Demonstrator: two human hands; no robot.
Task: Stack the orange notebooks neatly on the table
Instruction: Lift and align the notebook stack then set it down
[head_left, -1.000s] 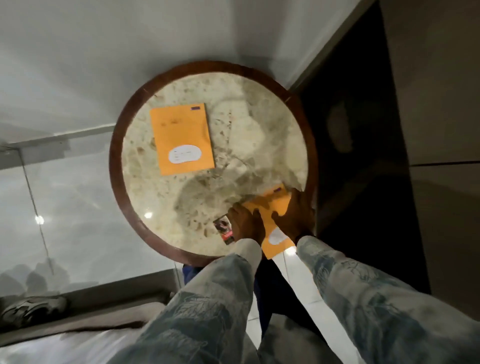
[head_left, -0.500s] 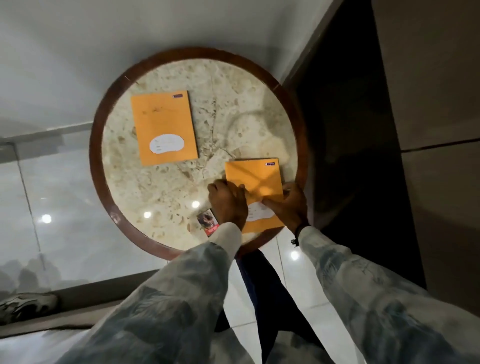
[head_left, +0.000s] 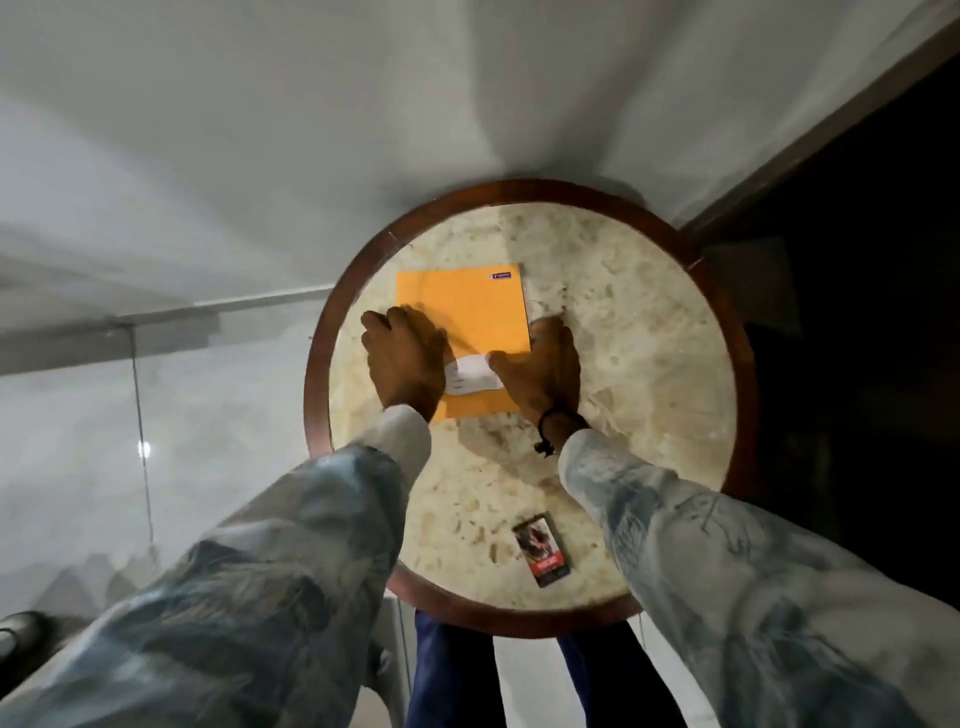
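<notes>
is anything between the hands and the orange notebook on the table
Nothing visible. The left hand rests on the orange notebook's left edge and the right hand on its right edge. The small card pack lies apart, near the round table's front rim.

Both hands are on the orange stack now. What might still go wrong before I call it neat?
1. The left hand covers the orange notebook's left edge, so a misaligned book beneath could go unnoticed.
2. The right hand presses only its right edge; letting go unevenly may skew the top book.
3. The small card lies by the near rim of the table; a withdrawing sleeve might knock it off.
</notes>
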